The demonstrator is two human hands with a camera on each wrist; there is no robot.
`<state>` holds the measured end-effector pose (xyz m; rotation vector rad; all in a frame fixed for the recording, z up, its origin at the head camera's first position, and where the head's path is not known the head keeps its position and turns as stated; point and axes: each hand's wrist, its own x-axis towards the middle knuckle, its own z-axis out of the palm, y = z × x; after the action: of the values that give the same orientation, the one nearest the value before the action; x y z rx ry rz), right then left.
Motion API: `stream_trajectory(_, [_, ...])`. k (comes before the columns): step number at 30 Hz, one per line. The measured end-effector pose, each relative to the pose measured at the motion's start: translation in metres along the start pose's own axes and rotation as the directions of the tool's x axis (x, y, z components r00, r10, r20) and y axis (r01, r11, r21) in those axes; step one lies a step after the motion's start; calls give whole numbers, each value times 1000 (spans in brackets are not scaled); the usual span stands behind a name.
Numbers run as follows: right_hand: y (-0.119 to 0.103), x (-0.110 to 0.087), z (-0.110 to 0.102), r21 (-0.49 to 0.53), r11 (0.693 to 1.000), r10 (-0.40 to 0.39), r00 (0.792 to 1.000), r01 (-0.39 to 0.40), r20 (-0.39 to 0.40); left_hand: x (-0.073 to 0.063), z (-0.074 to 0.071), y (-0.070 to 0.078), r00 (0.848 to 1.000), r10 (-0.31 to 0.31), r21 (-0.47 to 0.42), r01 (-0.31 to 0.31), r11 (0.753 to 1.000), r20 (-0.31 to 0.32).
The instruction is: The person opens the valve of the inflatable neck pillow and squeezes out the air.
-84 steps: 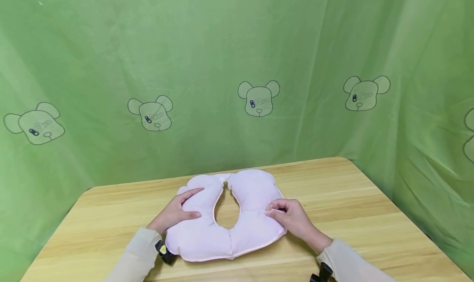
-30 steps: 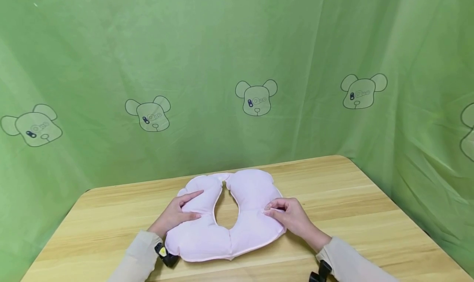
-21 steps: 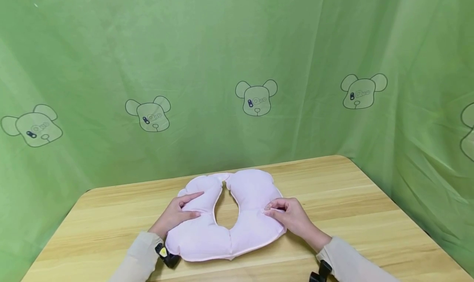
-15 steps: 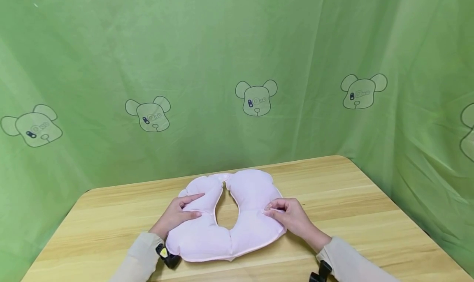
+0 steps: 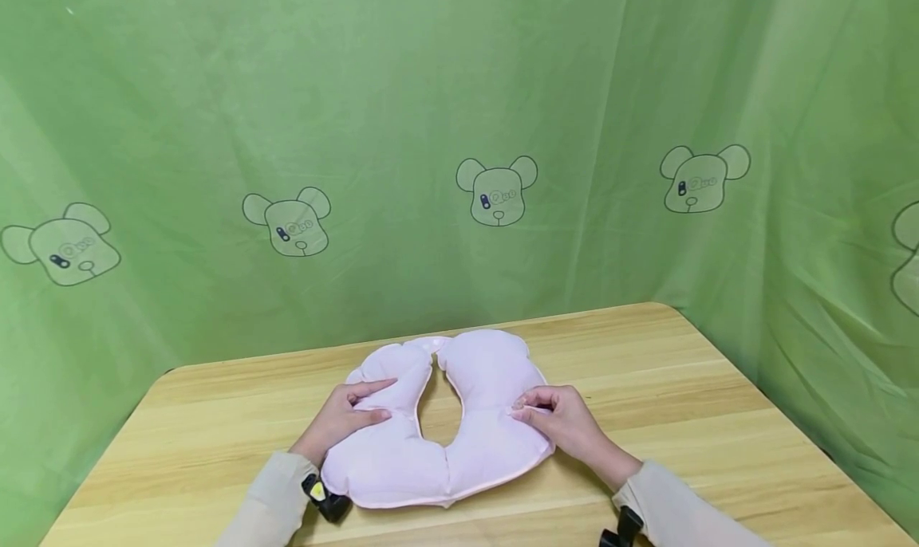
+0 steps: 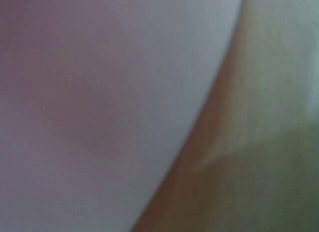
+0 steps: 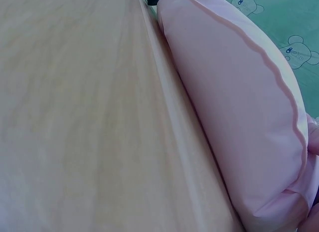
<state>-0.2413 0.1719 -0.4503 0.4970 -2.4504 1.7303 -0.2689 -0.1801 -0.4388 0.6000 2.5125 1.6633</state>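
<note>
A pale pink inflatable neck pillow (image 5: 495, 371) lies on the table, its U-shaped opening toward the far edge. My left hand (image 5: 346, 415) presses down on its left arm, thumb and index finger spread and fairly straight on top. The other left fingers are hidden. My right hand (image 5: 563, 419) pinches a small spot on the pillow's right side between thumb and fingertips; the pinched part itself is mostly covered. In the right wrist view the seamed side of the pillow (image 7: 234, 107) bulges, with fingertips at the lower right edge. Pink fabric (image 6: 89, 112) fills much of the blurred left wrist view.
The pillow rests on a light wooden table (image 5: 668, 387) with rounded far corners. Green curtain (image 5: 402, 92) printed with bear heads hangs behind and along the sides. Black wrist devices (image 5: 326, 499) sit below both sleeves.
The left arm of the pillow has sunk slightly under my left hand, and the index finger sits a little lower. My right hand keeps its pinch in the same place.
</note>
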Motion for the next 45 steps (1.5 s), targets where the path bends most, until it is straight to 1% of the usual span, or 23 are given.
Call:
stream_trajectory(5, [1, 0, 0, -6, 1000, 2, 1000, -2, 1, 6, 1, -21, 1000, 2, -8, -2, 1000, -4])
stream_trajectory(8, [1, -1, 0, -7, 1000, 6, 1000, -6, -3, 6, 2, -26, 1000, 19, -14, -19, 1000, -5])
stream_trajectory(14, [2, -1, -1, -11, 1000, 7, 1000, -7, -9, 7, 4, -28, 999, 35, -29, -36, 999, -22])
stream_trajectory(19, [2, -1, -1, -17, 1000, 7, 1000, -7, -5, 7, 4, -26, 999, 34, -43, -35, 998, -17])
stream_trajectory(20, [2, -1, -1, -19, 1000, 7, 1000, -7, -5, 5, 4, -22, 999, 30, -43, -31, 999, -16])
stream_trajectory(21, [2, -1, 0, -20, 1000, 8, 1000, -8, -3, 5, 4, -21, 999, 29, -43, -30, 999, -15])
stream_trajectory(26, [3, -1, 0, -37, 999, 22, 1000, -22, -10, 4, 4, -23, 1000, 22, -40, -23, 999, -21])
stream_trajectory(27, [3, -1, 0, -40, 999, 27, 1000, -27, -12, 6, 4, -27, 999, 23, -40, -24, 999, -25])
stream_trajectory(33, [4, -1, 0, -37, 999, 31, 999, -32, -12, 6, 5, -29, 999, 11, -39, -12, 999, -30])
stream_trajectory(36, [4, -1, 0, -33, 999, 24, 1000, -24, -9, 6, 6, -27, 999, 1, -43, -3, 999, -34])
stream_trajectory(38, [4, -1, 0, -34, 999, 22, 1000, -22, -9, 6, 6, -23, 999, -4, -56, 2, 998, -35])
stream_trajectory(41, [3, -1, 0, -40, 999, 21, 1000, -22, -12, 3, 6, -10, 999, 18, -57, -20, 998, -33])
stream_trajectory(45, [3, -1, 0, -47, 999, 23, 1000, -24, -16, -1, 5, 4, 999, 29, -38, -30, 999, -29])
